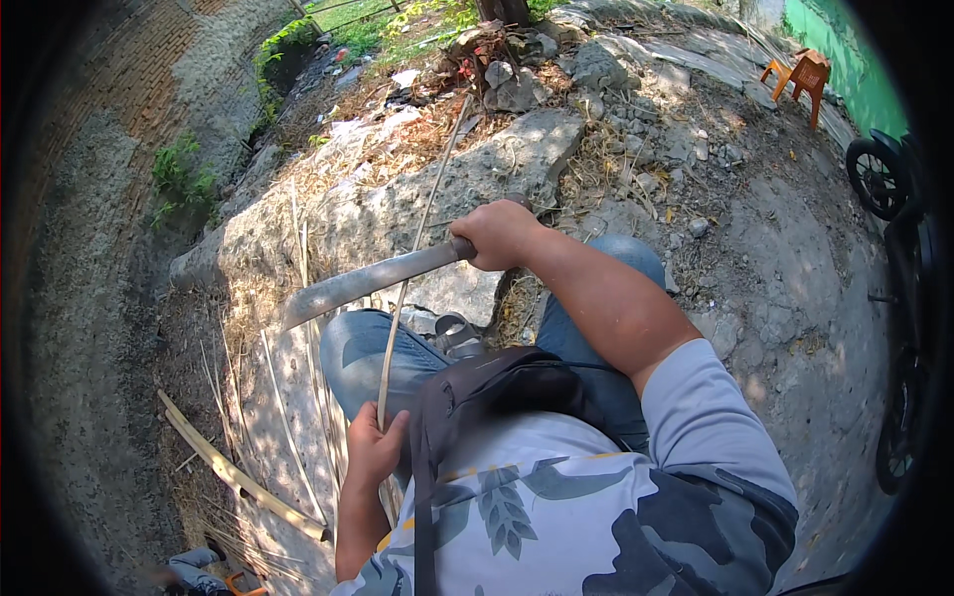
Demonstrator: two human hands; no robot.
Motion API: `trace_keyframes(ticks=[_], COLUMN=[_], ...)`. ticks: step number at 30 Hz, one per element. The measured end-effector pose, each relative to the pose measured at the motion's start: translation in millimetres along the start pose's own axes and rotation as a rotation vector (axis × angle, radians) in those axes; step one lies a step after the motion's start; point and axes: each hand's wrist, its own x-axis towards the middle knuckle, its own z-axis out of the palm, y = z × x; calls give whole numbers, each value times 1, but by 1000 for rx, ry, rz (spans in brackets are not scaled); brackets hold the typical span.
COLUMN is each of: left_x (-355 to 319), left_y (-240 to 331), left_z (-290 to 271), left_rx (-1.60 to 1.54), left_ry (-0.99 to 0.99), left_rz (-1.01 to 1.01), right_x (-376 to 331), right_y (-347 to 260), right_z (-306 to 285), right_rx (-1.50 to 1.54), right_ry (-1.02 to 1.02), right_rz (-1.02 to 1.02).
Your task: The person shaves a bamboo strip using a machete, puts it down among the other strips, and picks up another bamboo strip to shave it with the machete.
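Observation:
My right hand [500,234] is closed round the dark handle of a machete [373,283], whose broad grey blade points left above my left knee. Its blade crosses a long thin bamboo strip [428,207]; whether the two touch I cannot tell. With its fingers wrapped round the strip's lower end, my left hand [374,444] rests beside my left thigh. The strip slants up and away from me, its far end over the broken concrete slab [517,149]. Several more thin strips [310,372] lie on the ground to the left.
A thick split bamboo pole [241,484] lies at the lower left, near another person's leg [192,568]. A brick wall [89,99] runs along the left. Rubble [599,68] and dry leaves spread ahead. An orange plastic chair [798,77] and motorbikes [899,199] stand at right.

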Motion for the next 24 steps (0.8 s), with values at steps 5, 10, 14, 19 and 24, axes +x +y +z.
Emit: trace_keyframes(ticks=[5, 10, 14, 19, 24], left_x=[-1, -2, -3, 0, 0], left_y=[5, 8, 7, 14, 17], left_z=[0, -2, -4, -4, -2], left_rx=[0, 26, 8, -10, -31], left_ry=[8, 5, -1, -25, -29], left_rz=[3, 20, 15, 32, 29], right_x=[-2, -4, -5, -5, -4], right_y=[-1, 2, 8, 6, 0], right_z=[-1, -5, -6, -10, -8], right_rx=[0, -44, -59, -18, -39], right_ry=[23, 175, 214, 162, 118], right_rz=[-12, -103, -107, 41, -14])
